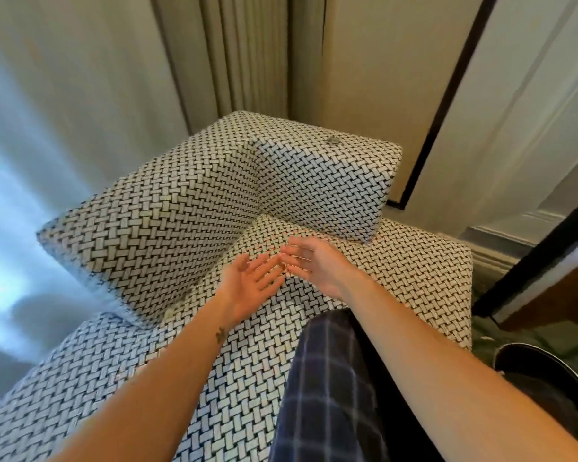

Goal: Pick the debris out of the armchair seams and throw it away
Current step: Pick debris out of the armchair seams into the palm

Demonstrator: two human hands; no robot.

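1. Head view: both hands hover spread and empty over the armchair (pixel 364 295) seat, left hand (pixel 247 285) palm-up, right hand (pixel 314 261) just beside it, fingertips nearly touching.
2. Risk: crumbs in the seam (pixel 311 230) under the back cushions could be pushed deeper if fingers sweep rather than pinch.
3. Risk: carried bits may scatter before reaching the dark bin (pixel 554 378) at lower right.
4. Hard to tell: no debris is clearly visible; a pale speck (pixel 169 313) by the left cushion may be some. The bin is cut off, its inside unreadable.
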